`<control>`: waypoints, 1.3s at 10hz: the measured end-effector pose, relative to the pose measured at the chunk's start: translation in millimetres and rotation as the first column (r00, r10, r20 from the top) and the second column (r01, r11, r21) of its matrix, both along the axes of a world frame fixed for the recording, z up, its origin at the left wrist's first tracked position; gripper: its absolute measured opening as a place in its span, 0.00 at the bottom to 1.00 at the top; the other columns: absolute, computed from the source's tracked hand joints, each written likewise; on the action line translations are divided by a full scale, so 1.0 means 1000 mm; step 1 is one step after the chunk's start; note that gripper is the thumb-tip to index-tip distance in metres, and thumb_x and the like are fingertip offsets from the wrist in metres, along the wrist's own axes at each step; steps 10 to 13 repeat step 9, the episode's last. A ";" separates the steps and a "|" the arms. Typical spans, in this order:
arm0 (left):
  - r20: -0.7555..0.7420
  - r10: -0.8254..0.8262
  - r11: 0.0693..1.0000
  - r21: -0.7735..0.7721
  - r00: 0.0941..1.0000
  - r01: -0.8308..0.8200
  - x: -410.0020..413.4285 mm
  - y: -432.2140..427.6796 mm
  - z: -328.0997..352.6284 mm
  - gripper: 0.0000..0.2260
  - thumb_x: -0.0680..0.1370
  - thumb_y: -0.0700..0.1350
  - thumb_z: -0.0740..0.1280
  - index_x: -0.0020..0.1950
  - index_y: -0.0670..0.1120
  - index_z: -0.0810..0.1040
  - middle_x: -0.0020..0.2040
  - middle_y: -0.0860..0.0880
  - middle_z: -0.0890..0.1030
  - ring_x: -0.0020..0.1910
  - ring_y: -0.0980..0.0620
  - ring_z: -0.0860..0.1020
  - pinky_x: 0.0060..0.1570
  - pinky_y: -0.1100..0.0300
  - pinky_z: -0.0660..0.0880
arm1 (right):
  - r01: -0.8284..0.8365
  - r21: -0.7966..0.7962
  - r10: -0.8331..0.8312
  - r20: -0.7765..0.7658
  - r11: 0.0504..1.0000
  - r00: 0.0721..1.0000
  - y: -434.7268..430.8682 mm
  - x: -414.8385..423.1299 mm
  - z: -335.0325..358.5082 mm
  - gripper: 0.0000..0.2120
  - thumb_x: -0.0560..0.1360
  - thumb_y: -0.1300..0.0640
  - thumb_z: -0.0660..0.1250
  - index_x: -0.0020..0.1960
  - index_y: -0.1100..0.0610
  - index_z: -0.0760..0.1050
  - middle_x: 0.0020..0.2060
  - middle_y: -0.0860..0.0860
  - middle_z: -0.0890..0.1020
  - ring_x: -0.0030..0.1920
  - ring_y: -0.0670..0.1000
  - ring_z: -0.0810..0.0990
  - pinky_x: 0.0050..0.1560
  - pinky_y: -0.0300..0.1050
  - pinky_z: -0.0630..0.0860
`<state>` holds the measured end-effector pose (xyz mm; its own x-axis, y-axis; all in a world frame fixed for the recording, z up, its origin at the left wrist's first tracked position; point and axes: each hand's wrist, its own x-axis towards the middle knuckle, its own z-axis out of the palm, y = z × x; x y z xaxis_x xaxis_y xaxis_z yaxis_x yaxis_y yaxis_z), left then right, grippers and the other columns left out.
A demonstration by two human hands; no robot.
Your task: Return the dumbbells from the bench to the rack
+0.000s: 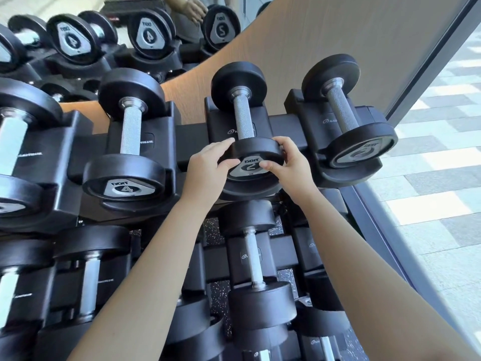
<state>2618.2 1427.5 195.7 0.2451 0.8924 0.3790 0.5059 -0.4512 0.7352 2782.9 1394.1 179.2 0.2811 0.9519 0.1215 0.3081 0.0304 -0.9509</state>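
Backdrop: wood panel (325, 43) behind black rack (192, 138).
Left hand (208, 162), right hand (291, 165): fingers clasping near head of 2 dumbbell (244, 121).
Right of grip: second 2 dumbbell (341, 110).

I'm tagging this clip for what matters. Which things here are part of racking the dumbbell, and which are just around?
In the job:
- dumbbell marked 2, near end held
- left hand
- right hand
- its rack cradle

Just around:
- racked 2 dumbbell
- racked 4 dumbbell
- lower-tier dumbbell
- mirror

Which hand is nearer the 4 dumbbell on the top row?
Left. The left hand is beside the 4 dumbbell; the right hand is farther away.
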 end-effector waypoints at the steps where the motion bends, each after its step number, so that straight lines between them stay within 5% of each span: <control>1: 0.002 0.009 1.000 0.002 1.000 -0.009 -0.002 -0.001 -0.002 0.18 0.72 0.36 0.70 0.62 0.41 0.76 0.57 0.43 0.80 0.53 0.58 0.72 0.53 0.75 0.64 | -0.005 0.007 0.005 -0.005 1.000 1.000 0.000 -0.001 0.000 0.18 0.70 0.65 0.71 0.54 0.51 0.69 0.41 0.42 0.75 0.42 0.40 0.75 0.51 0.36 0.73; 2: 0.006 0.025 1.000 -0.003 1.000 -0.025 -0.001 -0.004 -0.004 0.18 0.73 0.37 0.69 0.63 0.41 0.75 0.58 0.45 0.79 0.54 0.57 0.73 0.54 0.78 0.63 | -0.014 0.004 0.014 -0.010 1.000 1.000 0.000 -0.001 0.001 0.19 0.70 0.65 0.71 0.55 0.51 0.69 0.42 0.42 0.76 0.44 0.43 0.75 0.53 0.38 0.73; 4: -0.059 -0.008 0.995 -0.103 0.998 0.002 -0.006 -0.021 -0.005 0.24 0.75 0.41 0.67 0.70 0.44 0.66 0.69 0.46 0.70 0.66 0.51 0.69 0.64 0.65 0.62 | -0.039 -0.013 0.040 0.075 0.999 0.996 -0.006 -0.001 -0.002 0.24 0.71 0.62 0.70 0.65 0.52 0.68 0.58 0.53 0.76 0.58 0.51 0.75 0.63 0.48 0.71; 6: -0.242 0.025 0.984 -0.163 0.970 -0.067 -0.019 -0.058 -0.013 0.23 0.78 0.44 0.62 0.73 0.45 0.61 0.73 0.48 0.64 0.70 0.49 0.63 0.66 0.59 0.58 | 0.027 -0.017 -0.022 0.229 0.999 0.973 -0.038 -0.009 -0.001 0.26 0.76 0.55 0.64 0.72 0.51 0.60 0.64 0.50 0.70 0.61 0.42 0.68 0.59 0.31 0.61; 7: -0.417 0.042 0.986 -0.131 0.908 -0.106 -0.025 -0.081 -0.018 0.23 0.79 0.46 0.62 0.72 0.45 0.61 0.73 0.47 0.64 0.70 0.46 0.63 0.65 0.52 0.61 | 0.018 0.001 -0.017 0.368 1.000 0.930 -0.060 -0.012 -0.004 0.25 0.77 0.55 0.63 0.72 0.52 0.62 0.63 0.52 0.72 0.64 0.48 0.69 0.58 0.34 0.61; 9: -0.642 0.017 0.998 -0.029 0.766 -0.047 -0.030 -0.121 -0.018 0.23 0.79 0.48 0.59 0.73 0.46 0.59 0.74 0.47 0.60 0.72 0.47 0.59 0.70 0.48 0.55 | 0.092 0.027 -0.090 0.601 0.995 0.794 -0.108 -0.014 -0.017 0.23 0.75 0.55 0.65 0.69 0.53 0.66 0.64 0.52 0.74 0.65 0.57 0.70 0.64 0.66 0.64; 13: -0.642 0.017 0.998 -0.029 0.766 -0.047 -0.030 -0.121 -0.018 0.23 0.79 0.48 0.59 0.73 0.46 0.59 0.74 0.47 0.60 0.72 0.47 0.59 0.70 0.48 0.55 | 0.092 0.027 -0.090 0.601 0.995 0.794 -0.108 -0.014 -0.017 0.23 0.75 0.55 0.65 0.69 0.53 0.66 0.64 0.52 0.74 0.65 0.57 0.70 0.64 0.66 0.64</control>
